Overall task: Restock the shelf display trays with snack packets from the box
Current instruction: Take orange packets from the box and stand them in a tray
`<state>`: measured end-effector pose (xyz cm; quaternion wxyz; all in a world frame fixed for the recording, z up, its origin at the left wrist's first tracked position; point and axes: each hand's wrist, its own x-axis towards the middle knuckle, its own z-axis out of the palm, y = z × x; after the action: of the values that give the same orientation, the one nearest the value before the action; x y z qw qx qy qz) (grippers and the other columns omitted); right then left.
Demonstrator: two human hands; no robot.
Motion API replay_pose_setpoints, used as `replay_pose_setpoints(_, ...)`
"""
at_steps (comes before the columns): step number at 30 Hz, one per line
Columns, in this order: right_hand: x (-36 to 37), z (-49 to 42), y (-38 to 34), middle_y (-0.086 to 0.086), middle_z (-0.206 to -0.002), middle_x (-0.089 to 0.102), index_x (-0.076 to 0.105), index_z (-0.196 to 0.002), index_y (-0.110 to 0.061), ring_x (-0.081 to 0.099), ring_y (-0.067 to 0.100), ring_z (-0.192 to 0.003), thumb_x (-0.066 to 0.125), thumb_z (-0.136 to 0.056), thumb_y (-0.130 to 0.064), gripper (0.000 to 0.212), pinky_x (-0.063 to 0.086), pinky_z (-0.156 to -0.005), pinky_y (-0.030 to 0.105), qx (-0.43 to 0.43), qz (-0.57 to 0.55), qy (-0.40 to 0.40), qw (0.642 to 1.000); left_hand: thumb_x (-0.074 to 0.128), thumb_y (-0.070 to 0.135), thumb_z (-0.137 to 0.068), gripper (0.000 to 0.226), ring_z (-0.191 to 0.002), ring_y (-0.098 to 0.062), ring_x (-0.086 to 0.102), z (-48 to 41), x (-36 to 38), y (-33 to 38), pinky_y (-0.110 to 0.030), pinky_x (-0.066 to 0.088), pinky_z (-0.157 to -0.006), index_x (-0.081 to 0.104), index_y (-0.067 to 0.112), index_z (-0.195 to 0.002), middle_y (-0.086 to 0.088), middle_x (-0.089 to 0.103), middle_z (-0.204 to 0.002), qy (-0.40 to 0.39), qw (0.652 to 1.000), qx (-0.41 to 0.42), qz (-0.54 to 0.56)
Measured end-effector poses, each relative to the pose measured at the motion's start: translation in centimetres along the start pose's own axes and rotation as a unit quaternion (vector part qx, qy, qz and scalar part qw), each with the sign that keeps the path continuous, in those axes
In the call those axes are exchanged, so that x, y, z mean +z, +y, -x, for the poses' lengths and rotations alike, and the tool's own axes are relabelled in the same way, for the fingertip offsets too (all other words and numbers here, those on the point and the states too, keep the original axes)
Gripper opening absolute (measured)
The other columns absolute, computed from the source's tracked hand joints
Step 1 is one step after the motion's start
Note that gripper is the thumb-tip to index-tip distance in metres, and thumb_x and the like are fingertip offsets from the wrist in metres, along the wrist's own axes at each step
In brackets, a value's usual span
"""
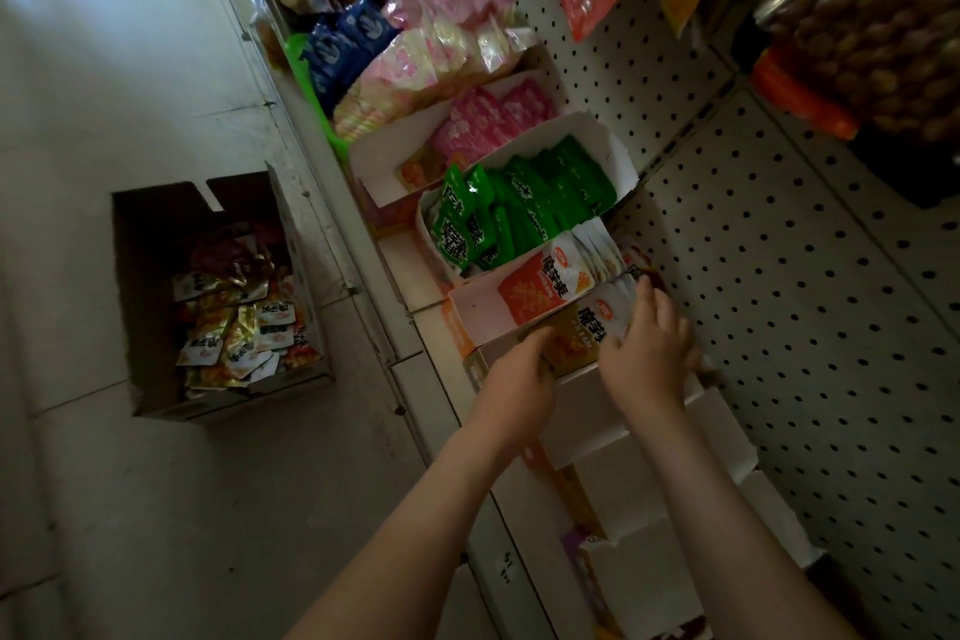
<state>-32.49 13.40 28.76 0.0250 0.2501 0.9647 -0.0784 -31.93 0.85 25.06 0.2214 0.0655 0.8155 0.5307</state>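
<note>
left hand [522,369] grips near end of yellow packets [592,327] | right hand [649,348] curls over their far end | packets stand in white tray [584,400] on shelf | orange packets [540,283], green packets [524,203] crowd just beyond | box [150,286] on floor, left

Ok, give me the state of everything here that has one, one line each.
cardboard box, open, part full of packets.
green packets tray, full.
orange packets tray, part full, packets upright.
yellow packets, held in the next tray.
left hand, grips yellow packets.
right hand, grips yellow packets.
</note>
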Motion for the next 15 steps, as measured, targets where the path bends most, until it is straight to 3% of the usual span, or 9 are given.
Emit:
replay_pose_setpoints(3,-0.6,2.1,-1.9,0.009,-0.153,0.028,0.026,-0.15,-0.014,0.024,0.028,-0.138,0.053,-0.089,-0.011,0.066,0.021,-0.109,0.047,-0.029,-0.07,0.067,0.995,0.041,0.015,-0.101,0.031,-0.114,-0.012,0.057,1.3,-2.2,0.2,-0.017,0.043,-0.087,0.056,0.018,-0.128,0.003,0.062,-0.123,0.074,0.997,0.001,0.021)
replay_pose_setpoints(6,-0.2,3.9,-3.8,0.017,-0.133,0.051,0.047,-0.136,-0.006,0.041,0.029,-0.121,0.052,-0.084,-0.01,0.052,0.031,-0.1,0.042,-0.142,-0.128,0.115,0.975,0.044,0.02,-0.101,0.027,-0.11,-0.013,0.059,1.9,-4.4,0.2,-0.02,0.044,-0.086,0.057,0.016,-0.125,0.001,0.064,-0.12,0.091,0.995,-0.025,0.032)
replay_pose_setpoints(7,0.2,4.7,-8.6,0.018,-0.124,0.056,0.052,-0.13,-0.003,0.043,0.027,-0.114,0.047,-0.082,-0.015,0.049,0.032,-0.097,0.038,-0.207,-0.158,0.095,0.961,0.044,0.021,-0.101,0.027,-0.109,-0.014,0.06,2.9,-8.8,-1.6,-0.023,0.045,-0.086,0.057,0.016,-0.124,0.0,0.064,-0.118,0.125,0.99,-0.051,0.027)
replay_pose_setpoints(11,2.6,6.1,-13.9,0.016,-0.107,0.062,0.059,-0.118,-0.002,0.054,0.03,-0.1,0.044,-0.08,-0.024,0.046,0.035,-0.089,0.034,-0.279,-0.195,-0.015,0.94,0.044,0.023,-0.1,0.026,-0.107,-0.02,0.061,4.1,-14.3,-5.5,-0.032,0.049,-0.086,0.057,0.016,-0.121,-0.004,0.065,-0.117,0.141,0.984,-0.104,-0.037)
replay_pose_setpoints(13,4.8,6.6,-18.1,0.014,-0.108,0.062,0.059,-0.12,-0.003,0.059,0.032,-0.1,0.055,-0.083,-0.019,0.04,0.041,-0.09,0.032,-0.284,-0.226,-0.093,0.927,0.044,0.022,-0.099,0.024,-0.107,-0.023,0.061,4.2,-18.6,-9.2,-0.031,0.046,-0.084,0.058,0.015,-0.117,-0.006,0.065,-0.116,0.168,0.973,-0.149,-0.056)
replay_pose_setpoints(15,7.2,6.3,-21.9,0.009,-0.12,0.057,0.054,-0.129,-0.007,0.055,0.026,-0.112,0.06,-0.09,-0.015,0.04,0.041,-0.095,0.029,-0.267,-0.227,-0.184,0.918,0.043,0.021,-0.1,0.022,-0.107,-0.026,0.06,3.6,-22.6,-13.0,-0.029,0.044,-0.078,0.058,0.012,-0.115,-0.009,0.065,-0.114,0.189,0.957,-0.213,-0.055)
